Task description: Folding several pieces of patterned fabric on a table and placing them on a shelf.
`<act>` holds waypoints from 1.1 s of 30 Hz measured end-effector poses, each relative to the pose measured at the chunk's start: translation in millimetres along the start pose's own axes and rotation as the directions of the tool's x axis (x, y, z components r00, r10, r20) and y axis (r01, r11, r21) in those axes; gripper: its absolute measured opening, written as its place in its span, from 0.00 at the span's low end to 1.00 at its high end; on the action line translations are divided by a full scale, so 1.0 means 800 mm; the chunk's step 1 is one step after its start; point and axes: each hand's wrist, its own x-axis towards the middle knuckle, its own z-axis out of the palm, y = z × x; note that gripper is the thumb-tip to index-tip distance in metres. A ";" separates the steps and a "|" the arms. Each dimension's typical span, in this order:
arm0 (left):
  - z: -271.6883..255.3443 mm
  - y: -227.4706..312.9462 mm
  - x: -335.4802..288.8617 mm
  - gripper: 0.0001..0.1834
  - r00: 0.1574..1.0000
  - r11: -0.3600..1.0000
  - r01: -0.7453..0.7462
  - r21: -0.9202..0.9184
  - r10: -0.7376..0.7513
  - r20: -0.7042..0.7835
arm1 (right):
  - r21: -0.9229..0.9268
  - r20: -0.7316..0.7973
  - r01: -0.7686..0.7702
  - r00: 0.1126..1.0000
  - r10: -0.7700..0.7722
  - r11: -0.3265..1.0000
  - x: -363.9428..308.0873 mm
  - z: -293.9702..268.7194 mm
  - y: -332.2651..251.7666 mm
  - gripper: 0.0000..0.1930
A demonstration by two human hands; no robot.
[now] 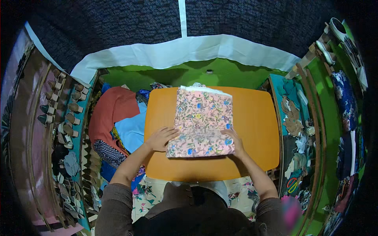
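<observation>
A folded pink floral cloth (203, 118), patterned with blue and yellow flowers and grey-green leaves, lies on the orange table (256, 129). Its lower part looks folded over, and a white edge shows along its far end. My left hand (160, 139) rests partly on the table, with stretched fingers reaching onto the cloth's left edge. On the opposite edge, the fingers of my right hand (233, 141) lie over the cloth. Neither hand appears to grip anything, though the underside of the right hand is hidden.
Left of the table is a pile of fabrics, including a rust-red cloth (112, 108) and a light blue cloth (132, 128). Shoe racks (78, 106) stand at far left. Shelves at right hold cloth pieces (292, 118) and red-and-yellow-handled scissors (291, 184). Scraps litter the tiled floor (151, 196).
</observation>
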 end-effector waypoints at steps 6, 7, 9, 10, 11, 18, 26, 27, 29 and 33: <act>-0.025 0.015 0.032 0.30 0.933 0.979 0.164 -0.124 -0.194 -0.304 | 0.094 -0.084 -0.138 0.986 0.146 0.986 0.002 -0.012 -0.005 0.24; -0.027 0.012 0.032 0.30 0.930 0.978 0.167 -0.124 -0.198 -0.309 | -0.023 -0.068 -0.119 0.991 0.118 0.993 0.003 -0.013 -0.010 0.24; -0.028 0.008 0.029 0.26 0.962 0.922 0.120 -0.367 -0.200 -0.186 | -0.160 -0.069 0.012 0.997 -0.023 0.987 0.001 -0.015 -0.023 0.22; -0.023 0.006 0.028 0.26 0.961 0.923 0.120 -0.367 -0.200 -0.189 | -0.161 -0.068 0.015 0.997 -0.026 0.987 -0.003 -0.013 -0.026 0.22; -0.016 0.003 0.023 0.25 0.958 0.908 0.109 -0.405 -0.205 -0.201 | -0.066 -0.105 -0.065 0.993 0.058 0.996 -0.009 -0.010 -0.028 0.21; -0.052 0.034 0.040 0.24 0.722 0.431 0.624 -0.652 -0.636 0.271 | 0.500 -0.177 -0.398 0.823 0.540 0.770 0.012 -0.012 -0.040 0.14; 0.028 -0.013 0.067 0.23 0.549 0.570 0.485 -0.663 -0.789 -0.277 | 0.450 -0.251 -0.519 0.708 0.660 0.727 0.073 0.030 0.026 0.20; 0.037 -0.014 0.065 0.23 0.511 0.527 0.533 -0.661 -0.824 -0.244 | 0.484 -0.122 -0.533 0.744 0.656 0.694 0.074 0.029 0.026 0.24; 0.046 -0.009 0.061 0.22 0.489 0.488 0.549 -0.679 -0.846 -0.213 | 0.407 -0.144 -0.534 0.764 0.629 0.741 0.060 0.041 0.025 0.26; 0.049 0.006 0.060 0.19 0.451 0.494 0.498 -0.713 -0.850 -0.274 | 0.348 -0.142 -0.519 0.794 0.591 0.781 0.048 0.045 0.028 0.32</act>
